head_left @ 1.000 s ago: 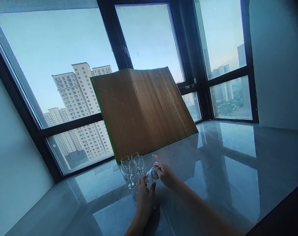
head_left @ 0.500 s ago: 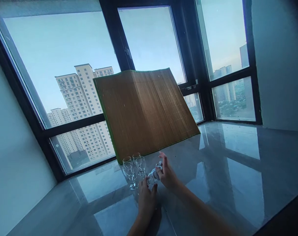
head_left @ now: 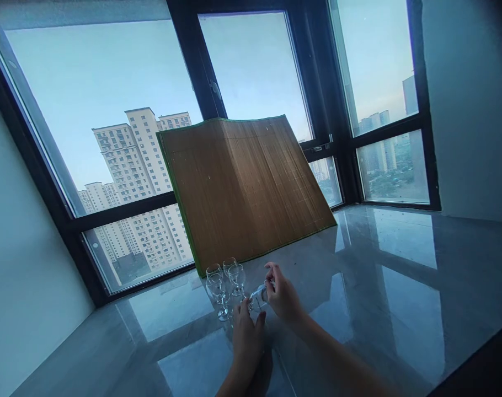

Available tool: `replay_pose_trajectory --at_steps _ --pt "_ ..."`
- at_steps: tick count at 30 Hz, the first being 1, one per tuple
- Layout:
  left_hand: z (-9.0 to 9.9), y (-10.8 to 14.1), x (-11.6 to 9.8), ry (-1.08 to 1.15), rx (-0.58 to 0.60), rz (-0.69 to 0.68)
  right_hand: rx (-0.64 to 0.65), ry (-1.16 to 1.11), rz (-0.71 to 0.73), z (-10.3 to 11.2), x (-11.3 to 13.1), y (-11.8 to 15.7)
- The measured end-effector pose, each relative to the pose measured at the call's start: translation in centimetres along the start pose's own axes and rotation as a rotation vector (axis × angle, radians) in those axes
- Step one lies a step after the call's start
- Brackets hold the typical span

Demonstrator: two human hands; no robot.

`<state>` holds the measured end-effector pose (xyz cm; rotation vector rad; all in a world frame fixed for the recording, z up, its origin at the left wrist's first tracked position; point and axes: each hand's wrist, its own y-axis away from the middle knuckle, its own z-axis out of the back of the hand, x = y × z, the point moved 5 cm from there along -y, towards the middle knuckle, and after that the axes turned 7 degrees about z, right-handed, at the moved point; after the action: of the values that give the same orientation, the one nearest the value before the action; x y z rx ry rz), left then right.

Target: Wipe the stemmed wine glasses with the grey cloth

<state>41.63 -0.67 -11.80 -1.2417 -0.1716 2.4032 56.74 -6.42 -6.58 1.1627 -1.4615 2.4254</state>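
Observation:
My left hand (head_left: pixel 247 331) is closed around one end of a small stemmed glass (head_left: pixel 254 302), which lies tilted between my two hands. Fingers bent, my right hand (head_left: pixel 283 295) is at the glass's other end. It pinches a pale, crumpled piece that looks like a cloth (head_left: pixel 264 292), pressed at or into the glass; its far part is hidden by the fingers. Just left of my hands, several clear stemmed glasses (head_left: pixel 216 286) stand upright, close together, on the shiny grey surface (head_left: pixel 185 342).
A brown bamboo mat (head_left: pixel 251 193) with green edging leans against the dark window frame (head_left: pixel 122 212) behind the glasses. White walls (head_left: pixel 470 121) stand at both sides. Tall buildings show through the panes.
My right hand has turned and its fingers have curled in more, and less of the pale cloth shows. My left hand and the standing glasses stay almost where they were.

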Motion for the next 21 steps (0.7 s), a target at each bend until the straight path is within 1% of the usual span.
replay_pose_trajectory --at_steps 2,6,10,12,16,18,21 --pt "0.0 0.0 0.0 0.003 0.001 0.001 -0.001 -0.01 0.012 0.0 0.1 -0.1" --pt "0.0 -0.2 0.1 0.008 -0.004 0.015 -0.015 -0.058 0.1 0.3 0.9 -0.2" --pt "0.0 -0.3 0.5 0.021 -0.01 0.016 0.019 -0.061 0.105 0.4 1.3 -0.1" --pt "-0.1 -0.4 0.7 0.031 -0.014 0.019 0.021 -0.074 0.062 0.4 1.2 -0.2" --pt "0.0 -0.6 0.6 0.017 -0.023 0.019 0.027 -0.221 -0.11 0.0 0.0 -0.6" --pt "0.1 -0.7 0.6 -0.003 -0.016 0.038 0.1 -0.325 -0.17 -0.2 -0.3 -0.8" --pt "0.2 -0.8 0.6 -0.025 0.0 0.089 0.297 -0.503 -0.266 -0.1 -0.4 -0.9"
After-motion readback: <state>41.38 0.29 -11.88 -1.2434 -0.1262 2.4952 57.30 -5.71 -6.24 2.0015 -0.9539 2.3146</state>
